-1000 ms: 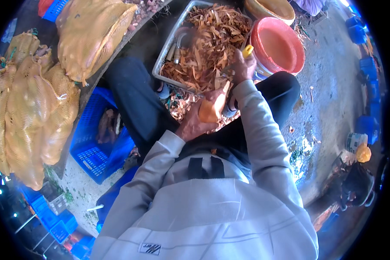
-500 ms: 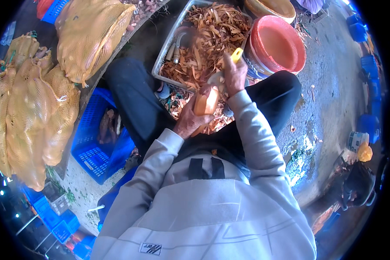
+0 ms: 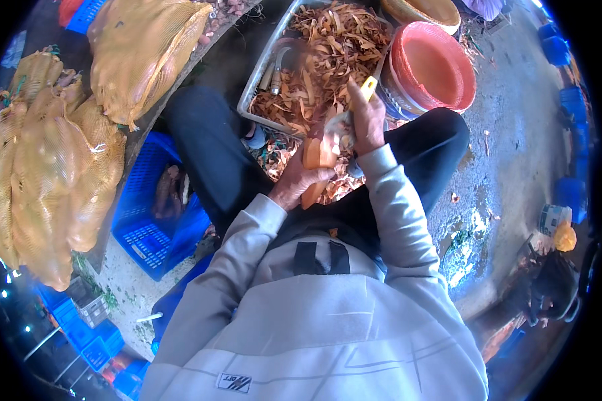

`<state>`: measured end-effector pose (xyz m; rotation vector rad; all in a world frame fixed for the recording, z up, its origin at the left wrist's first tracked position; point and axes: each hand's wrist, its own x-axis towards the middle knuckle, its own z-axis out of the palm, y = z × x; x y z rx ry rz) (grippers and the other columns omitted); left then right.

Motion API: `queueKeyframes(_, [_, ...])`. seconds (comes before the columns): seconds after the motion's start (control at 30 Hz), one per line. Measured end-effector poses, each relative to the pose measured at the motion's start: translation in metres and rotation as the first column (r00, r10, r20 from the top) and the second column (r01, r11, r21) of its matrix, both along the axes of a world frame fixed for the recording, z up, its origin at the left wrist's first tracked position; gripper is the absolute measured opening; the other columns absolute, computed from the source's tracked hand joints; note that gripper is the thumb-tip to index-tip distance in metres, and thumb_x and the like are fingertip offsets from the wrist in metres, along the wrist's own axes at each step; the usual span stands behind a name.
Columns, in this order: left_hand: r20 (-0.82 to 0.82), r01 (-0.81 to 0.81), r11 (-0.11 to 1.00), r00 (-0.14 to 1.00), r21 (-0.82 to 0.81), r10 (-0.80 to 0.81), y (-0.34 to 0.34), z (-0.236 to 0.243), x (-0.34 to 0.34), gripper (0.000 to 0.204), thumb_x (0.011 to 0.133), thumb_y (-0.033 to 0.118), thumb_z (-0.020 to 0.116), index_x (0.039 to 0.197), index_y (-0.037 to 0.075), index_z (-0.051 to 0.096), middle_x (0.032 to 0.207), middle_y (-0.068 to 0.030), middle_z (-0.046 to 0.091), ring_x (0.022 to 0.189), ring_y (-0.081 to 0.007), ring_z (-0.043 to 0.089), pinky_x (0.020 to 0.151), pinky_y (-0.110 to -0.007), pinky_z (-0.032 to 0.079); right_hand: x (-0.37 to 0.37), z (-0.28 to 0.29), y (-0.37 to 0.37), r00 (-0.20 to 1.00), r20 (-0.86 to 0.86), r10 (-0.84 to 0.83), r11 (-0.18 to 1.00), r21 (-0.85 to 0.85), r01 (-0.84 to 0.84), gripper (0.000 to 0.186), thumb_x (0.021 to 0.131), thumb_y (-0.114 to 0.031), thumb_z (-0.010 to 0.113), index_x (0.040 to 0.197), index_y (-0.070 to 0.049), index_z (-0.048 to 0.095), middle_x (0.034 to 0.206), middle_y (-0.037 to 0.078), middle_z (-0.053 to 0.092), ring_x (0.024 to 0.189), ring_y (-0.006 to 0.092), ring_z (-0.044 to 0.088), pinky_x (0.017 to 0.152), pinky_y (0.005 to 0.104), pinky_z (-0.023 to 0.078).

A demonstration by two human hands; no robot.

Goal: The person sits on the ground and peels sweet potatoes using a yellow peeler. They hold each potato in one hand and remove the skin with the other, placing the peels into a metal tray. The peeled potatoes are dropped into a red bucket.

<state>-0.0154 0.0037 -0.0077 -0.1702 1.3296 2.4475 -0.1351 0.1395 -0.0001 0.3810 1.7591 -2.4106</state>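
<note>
My left hand (image 3: 294, 177) grips a peeled orange tuber (image 3: 318, 158), held upright at an angle between my knees. My right hand (image 3: 366, 120) is closed on a yellow-handled blade tool (image 3: 368, 87), whose pale, blurred head is at the tuber's upper end. Just beyond is a rectangular tray (image 3: 248, 91) heaped with brown peelings (image 3: 331, 40), with metal-handled tools (image 3: 275, 80) at its left. More loose peelings (image 3: 274, 154) lie below my hands.
Pink bucket (image 3: 458, 90) and tan bowl (image 3: 408, 10) stand right of the tray. Yellow mesh sacks (image 3: 40, 180) lie left, beside a blue crate (image 3: 144, 240) holding tubers. Blue containers (image 3: 568, 197) line the far right; a dark shape (image 3: 545, 291) sits lower right.
Since a second ago my right hand has moved left and down with the tool, bringing its head against the tuber. The tuber has turned more upright in my left hand.
</note>
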Motion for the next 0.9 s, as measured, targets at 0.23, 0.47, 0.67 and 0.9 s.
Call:
queueKeyframes(0.23, [0.063,0.033,0.98,0.998,-0.195,-0.021,0.0,-0.024,0.004,0.09,0.074,0.005,0.079,0.152,0.008,0.032,0.134,-0.0072,0.052,0.12,-0.0171,0.053,0.1,-0.032,0.047,0.012,-0.02,-0.004,0.974,-0.213,0.078,0.973,0.229,-0.028,0.029,0.091,-0.029,0.07,0.089,-0.001,0.061,0.07,0.003,0.063,0.062,0.0108,0.06,0.058,0.0274,0.048])
queueKeyframes(0.47, [0.019,0.069,0.925,0.998,-0.373,-0.067,-0.001,-0.018,0.005,0.086,0.074,0.008,0.079,0.15,0.007,0.038,0.136,-0.0079,0.05,0.119,-0.0166,0.051,0.099,-0.031,0.045,-0.048,-0.036,0.024,0.972,-0.206,-0.109,0.946,0.28,0.166,0.027,0.089,-0.026,0.072,0.09,-0.001,0.062,0.071,0.002,0.061,0.062,0.0093,0.055,0.056,0.0283,0.046])
queueKeyframes(0.67, [0.046,-0.046,0.992,0.998,-0.119,0.052,0.0,-0.009,0.003,0.076,0.071,0.016,0.088,0.134,0.002,0.048,0.119,-0.0082,0.061,0.109,-0.0184,0.06,0.097,-0.032,0.049,0.009,-0.007,-0.005,0.977,-0.174,0.126,0.954,0.29,-0.072,0.029,0.09,-0.028,0.07,0.09,0.001,0.064,0.075,0.004,0.064,0.062,0.0126,0.059,0.057,0.0273,0.047])
queueKeyframes(0.9, [0.027,0.013,0.882,1.0,-0.471,-0.001,-0.003,-0.018,0.003,0.074,0.07,0.014,0.085,0.134,0.001,0.051,0.12,-0.0106,0.061,0.109,-0.0187,0.059,0.095,-0.032,0.048,-0.037,-0.073,-0.003,0.97,-0.225,-0.096,0.95,0.27,0.157,0.027,0.087,-0.028,0.069,0.086,-0.002,0.065,0.073,0.006,0.065,0.061,0.0142,0.059,0.056,0.0307,0.048])
